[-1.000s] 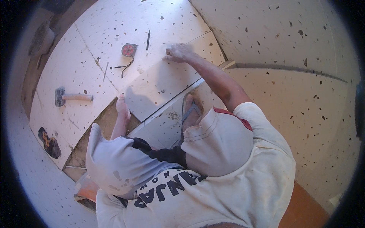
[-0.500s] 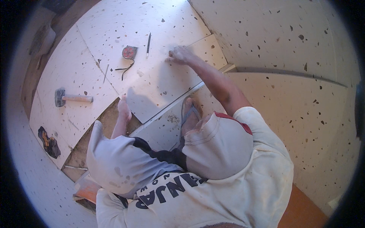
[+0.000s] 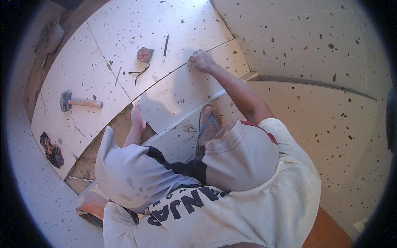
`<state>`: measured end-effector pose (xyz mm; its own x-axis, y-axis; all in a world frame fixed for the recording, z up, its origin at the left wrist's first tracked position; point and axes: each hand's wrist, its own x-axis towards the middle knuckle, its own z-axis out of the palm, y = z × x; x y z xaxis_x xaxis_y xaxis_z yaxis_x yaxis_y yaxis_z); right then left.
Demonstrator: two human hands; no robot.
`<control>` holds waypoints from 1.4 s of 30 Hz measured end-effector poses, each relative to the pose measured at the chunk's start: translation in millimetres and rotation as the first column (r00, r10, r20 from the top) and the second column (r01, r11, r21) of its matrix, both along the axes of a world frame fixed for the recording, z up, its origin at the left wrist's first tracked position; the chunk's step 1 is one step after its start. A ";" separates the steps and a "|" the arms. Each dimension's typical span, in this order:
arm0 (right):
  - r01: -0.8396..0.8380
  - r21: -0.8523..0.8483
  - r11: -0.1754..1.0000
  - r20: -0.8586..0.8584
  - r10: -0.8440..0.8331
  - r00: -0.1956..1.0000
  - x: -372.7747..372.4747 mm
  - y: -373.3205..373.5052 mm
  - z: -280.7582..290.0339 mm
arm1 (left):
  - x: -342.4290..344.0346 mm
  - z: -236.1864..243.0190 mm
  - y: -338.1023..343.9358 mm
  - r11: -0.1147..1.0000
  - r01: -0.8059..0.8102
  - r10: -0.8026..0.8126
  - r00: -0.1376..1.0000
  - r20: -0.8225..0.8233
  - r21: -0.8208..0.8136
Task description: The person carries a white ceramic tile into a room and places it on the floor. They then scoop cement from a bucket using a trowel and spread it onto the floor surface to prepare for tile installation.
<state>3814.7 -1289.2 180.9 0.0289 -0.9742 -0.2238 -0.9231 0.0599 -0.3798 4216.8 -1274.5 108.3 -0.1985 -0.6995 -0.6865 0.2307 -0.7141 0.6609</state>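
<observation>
A pale speckled tile strip lies in front of me, with a dark narrow gap along its far edge. My left hand is at the strip's left end, fingers closed against its edge near the far corner; the underside of the hand is hidden. Farther right, my right hand rests over the gap with its fingers curled down; whatever lies under them is hidden. Beyond the gap are a red and black tape measure with its strap and a dark pencil.
A mallet with a wooden handle lies to the left, and a thin stick beside the tape measure. A dark crumpled glove-like item is farther left. Bare rough bedding shows beside my knee. An orange bucket stands lower left. Speckled panels rise right.
The gap along the tile strip's far edge now shows along its whole length; before, only its right part showed. The strip has shifted slightly. Both hands stay at nearly the same places.
</observation>
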 end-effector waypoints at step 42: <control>0.057 -0.178 0.982 0.025 -0.053 0.998 7.5 8.8 -12.2 | -8.1 -22.2 -23.3 0.994 0.017 -0.068 0.865 0.497 0.106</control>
